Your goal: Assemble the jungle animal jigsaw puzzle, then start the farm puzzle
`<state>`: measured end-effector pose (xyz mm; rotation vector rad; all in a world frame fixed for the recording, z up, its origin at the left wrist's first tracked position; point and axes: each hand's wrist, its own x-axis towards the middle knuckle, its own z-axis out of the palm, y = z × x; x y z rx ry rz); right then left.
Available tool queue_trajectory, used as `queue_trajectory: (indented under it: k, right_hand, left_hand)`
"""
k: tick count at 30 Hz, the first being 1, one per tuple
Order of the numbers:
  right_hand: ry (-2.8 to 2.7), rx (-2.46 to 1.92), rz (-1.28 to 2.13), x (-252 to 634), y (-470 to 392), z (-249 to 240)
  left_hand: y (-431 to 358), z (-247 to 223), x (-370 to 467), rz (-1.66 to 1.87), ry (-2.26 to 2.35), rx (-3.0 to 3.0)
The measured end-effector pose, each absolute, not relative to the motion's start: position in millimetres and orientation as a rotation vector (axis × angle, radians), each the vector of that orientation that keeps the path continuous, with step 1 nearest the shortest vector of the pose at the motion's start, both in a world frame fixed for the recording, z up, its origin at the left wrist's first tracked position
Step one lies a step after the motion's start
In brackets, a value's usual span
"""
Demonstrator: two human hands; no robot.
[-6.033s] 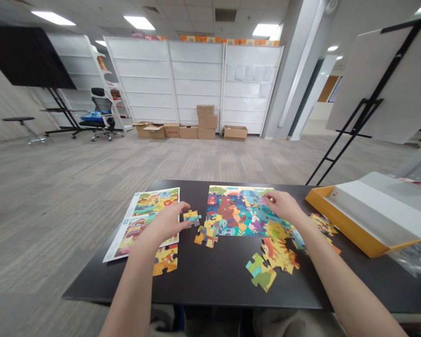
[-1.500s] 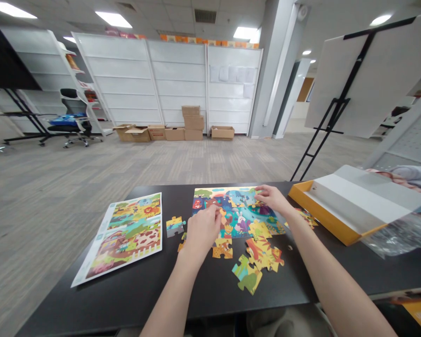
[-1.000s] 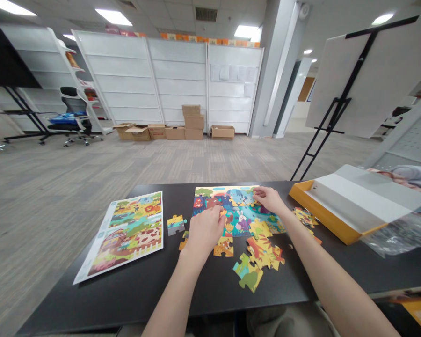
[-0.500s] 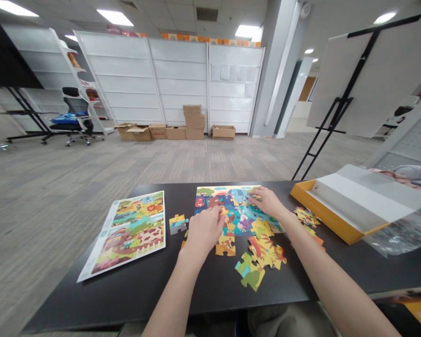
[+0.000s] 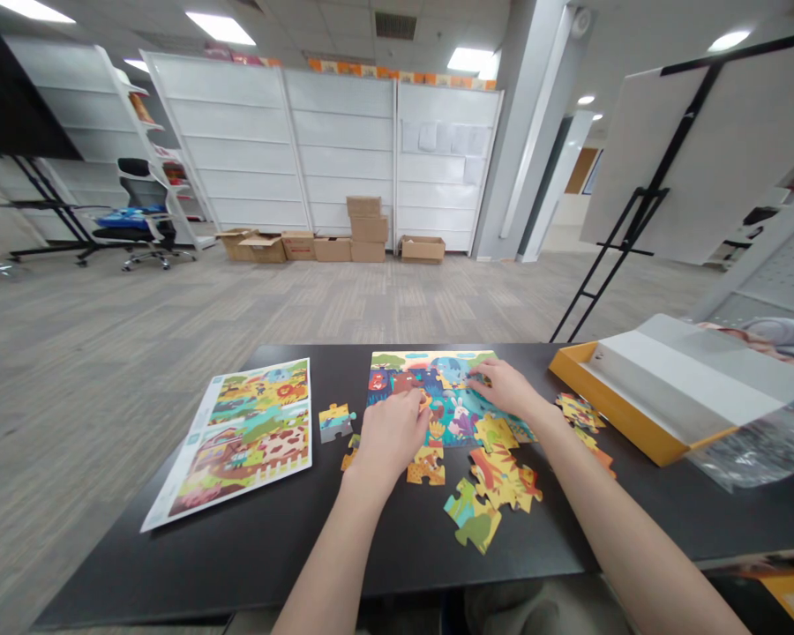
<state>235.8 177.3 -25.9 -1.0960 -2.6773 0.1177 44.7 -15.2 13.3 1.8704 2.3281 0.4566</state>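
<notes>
A partly assembled animal jigsaw puzzle [image 5: 460,414] lies on the black table under both hands. My left hand [image 5: 395,430] is closed over its left side, pinching an orange puzzle piece [image 5: 425,399] between thumb and fingers. At the upper right, my right hand [image 5: 506,388] rests with bent fingers on the puzzle beside the elephant picture; what lies under the fingertips is mostly hidden. Below the puzzle are joined yellow-orange pieces [image 5: 503,478] and a green and blue piece pair [image 5: 475,516]. One yellow and grey piece [image 5: 335,422] lies left of my left hand.
A printed picture sheet [image 5: 251,432] lies at the left. On the right stands a yellow open box [image 5: 618,410] with a pale lid flap, a clear plastic bag [image 5: 747,450] beside it. More loose pieces [image 5: 579,412] lie between my right forearm and the box.
My right hand's fingertips have shifted slightly left over the puzzle. My left hand has moved slightly, still with the orange piece. The camera view has shifted a little.
</notes>
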Motion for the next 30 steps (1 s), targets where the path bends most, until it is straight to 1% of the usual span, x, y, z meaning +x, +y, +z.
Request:
queue_trajectory:
  k: [12,16,18,22,24,26,30]
  right_hand:
    - [-2.698,-1.066,0.147,244,191,-27]
    - [-2.644,-1.083,0.184,250,192,-17]
    - [-2.619,-1.136,0.275,256,189,-6]
    - [-2.759,-1.176,0.728,271,177,20]
    - [-2.845,-1.177,0.881,275,169,28]
    - [-2.914,-1.210,0.897,275,163,32]
    - [-3.029,-1.325,0.792,269,153,31]
  left_hand:
    - [-20,14,40,0.458,2.289,1.905]
    - [-21,13,40,0.459,2.255,1.949]
    - [-21,11,38,0.461,2.207,1.982]
    - [-21,8,31,0.482,2.048,2.068]
    - [-20,7,25,0.505,2.011,2.077]
    - [-20,6,19,0.541,2.003,2.063]
    - [-23,2,7,0.604,1.845,2.058]
